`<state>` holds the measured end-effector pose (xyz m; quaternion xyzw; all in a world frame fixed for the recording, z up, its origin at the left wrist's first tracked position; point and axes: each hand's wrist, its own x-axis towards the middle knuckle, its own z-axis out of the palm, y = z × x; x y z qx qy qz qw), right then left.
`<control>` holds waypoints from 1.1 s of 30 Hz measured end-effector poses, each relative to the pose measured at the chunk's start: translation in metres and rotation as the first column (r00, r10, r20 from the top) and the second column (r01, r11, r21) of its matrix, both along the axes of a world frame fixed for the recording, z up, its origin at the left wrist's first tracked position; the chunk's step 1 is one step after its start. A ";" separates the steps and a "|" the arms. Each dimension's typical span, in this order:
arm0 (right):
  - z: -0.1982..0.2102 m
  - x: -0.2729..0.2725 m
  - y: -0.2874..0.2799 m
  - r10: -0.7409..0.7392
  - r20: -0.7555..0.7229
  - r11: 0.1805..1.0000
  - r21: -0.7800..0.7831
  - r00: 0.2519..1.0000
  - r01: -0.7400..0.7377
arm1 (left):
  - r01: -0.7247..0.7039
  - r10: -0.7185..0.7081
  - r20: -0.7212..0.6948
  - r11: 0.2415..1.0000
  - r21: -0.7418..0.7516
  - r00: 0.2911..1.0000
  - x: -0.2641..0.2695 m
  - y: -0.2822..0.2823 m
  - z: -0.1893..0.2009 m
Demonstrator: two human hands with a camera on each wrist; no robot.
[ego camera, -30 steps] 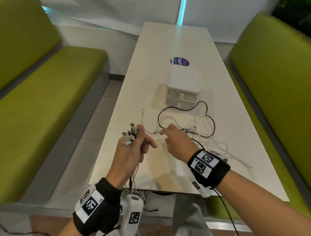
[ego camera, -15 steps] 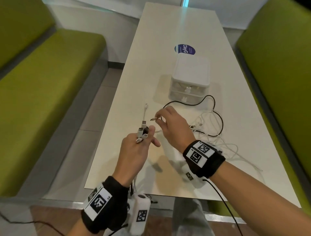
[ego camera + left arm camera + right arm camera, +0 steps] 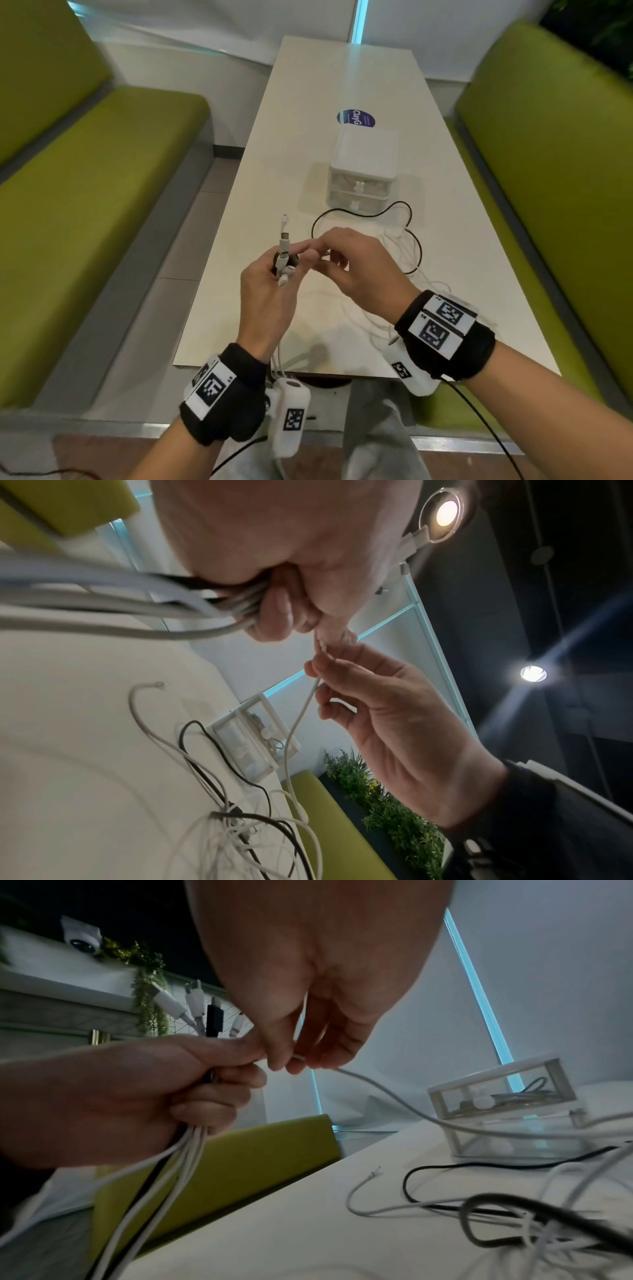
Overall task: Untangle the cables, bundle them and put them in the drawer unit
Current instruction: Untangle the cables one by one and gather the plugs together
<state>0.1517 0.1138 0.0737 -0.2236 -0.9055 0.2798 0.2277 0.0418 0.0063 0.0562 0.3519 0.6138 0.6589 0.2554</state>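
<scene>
Left hand (image 3: 265,301): we grip gathered cable ends (image 3: 283,255) above the table's (image 3: 239,308) near edge.
Right hand (image 3: 356,267): we pinch a white cable (image 3: 387,1093).
Drawer unit (image 3: 363,171): mid-table, bare surface beyond.

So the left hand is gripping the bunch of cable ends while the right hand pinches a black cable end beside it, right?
Not quite: the right hand pinches a white cable, not black, as the right wrist view shows. The left hand does grip the bunch of cable ends.

Clear plastic drawer unit (image 3: 503,1112), smooth white table (image 3: 308,102), matt green benches (image 3: 102,192)
</scene>
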 end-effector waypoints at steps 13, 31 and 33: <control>0.000 0.028 0.006 -0.059 0.240 0.996 -0.047 0.969 0.072 | -0.090 0.082 0.071 0.988 0.124 0.994 -0.007 -0.022 0.011; -0.001 0.044 -0.004 0.030 0.266 1.000 -0.013 0.964 -0.027 | 0.068 -0.068 -0.011 0.997 -0.023 0.998 0.017 -0.010 0.007; -0.004 0.045 -0.004 0.039 0.313 0.999 -0.003 0.949 -0.040 | 0.057 -0.058 0.030 0.998 0.005 0.998 0.014 -0.011 0.005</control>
